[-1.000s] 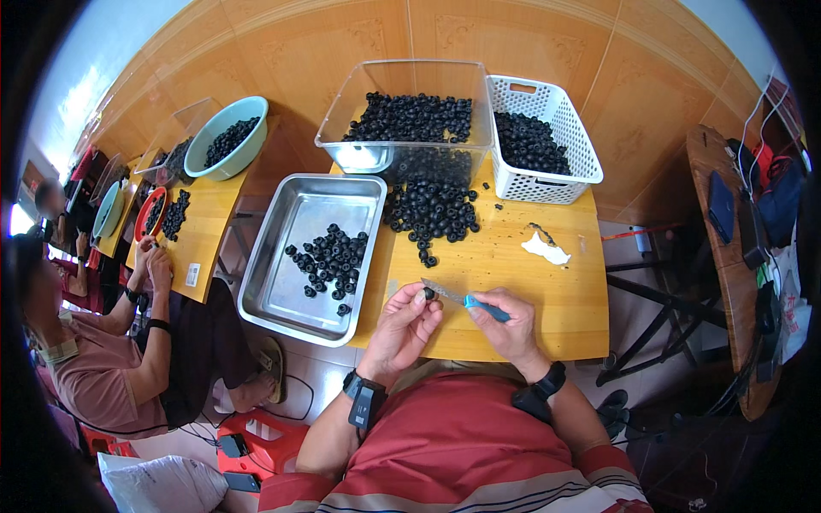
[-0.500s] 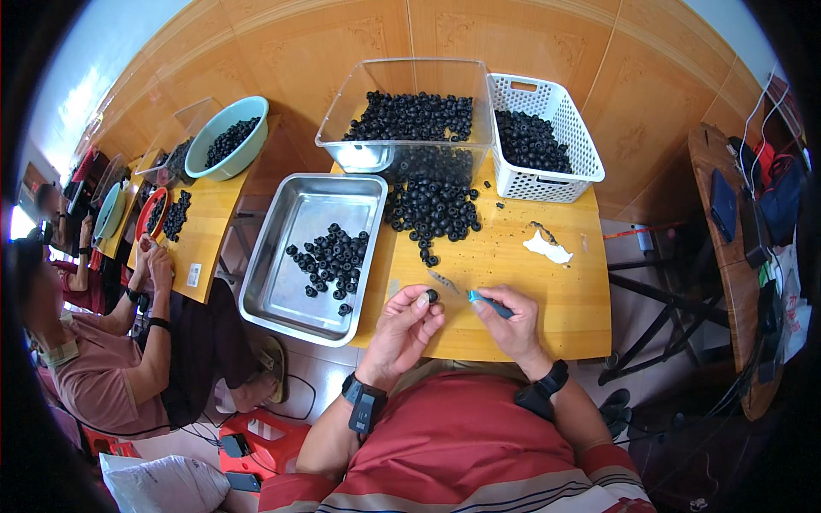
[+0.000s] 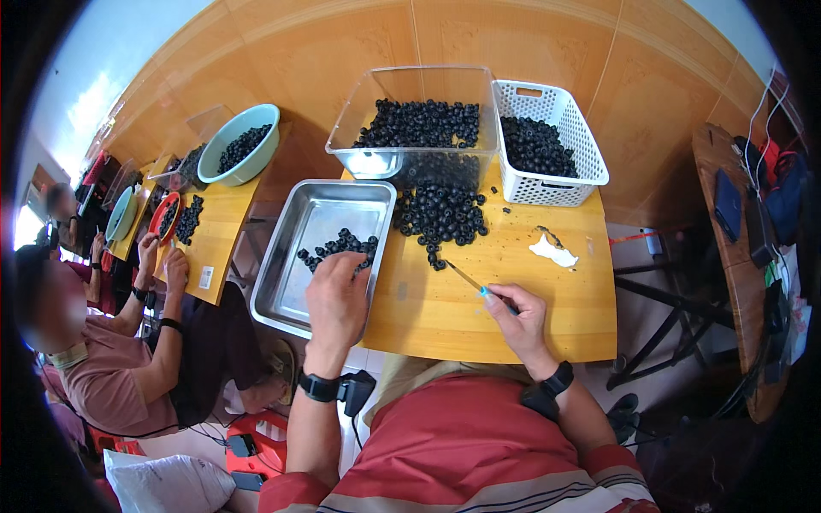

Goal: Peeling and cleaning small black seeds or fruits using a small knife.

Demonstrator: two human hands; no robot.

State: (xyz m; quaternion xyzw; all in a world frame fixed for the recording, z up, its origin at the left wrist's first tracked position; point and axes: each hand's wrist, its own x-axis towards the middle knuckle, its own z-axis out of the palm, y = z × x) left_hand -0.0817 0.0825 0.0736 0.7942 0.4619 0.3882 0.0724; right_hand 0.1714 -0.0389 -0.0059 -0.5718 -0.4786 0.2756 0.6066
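Observation:
My left hand (image 3: 336,295) reaches over the near right side of a metal tray (image 3: 286,205). Its fingers bend down beside a small heap of black rubber-like rings (image 3: 344,242); the fingertips are hidden, so whether they hold anything does not show. In my right hand (image 3: 523,321) is a slim knife (image 3: 466,279) with a blue collar and dark handle. Its thin blade points up and left, the tip close to a black ring (image 3: 440,264) at the near end of a loose pile (image 3: 440,214) on the wooden table (image 3: 547,303).
Behind the pile stands a clear plastic bin (image 3: 342,137) of black rings, beside a white perforated basket (image 3: 586,162) holding more. A torn white scrap (image 3: 554,250) lies on the right. On the left, a person (image 3: 128,368) works at another table with a green basin (image 3: 267,141).
My left hand has gone from the table's front, where it held a black ring, to the metal tray. The knife in my right hand now extends toward the pile's near end.

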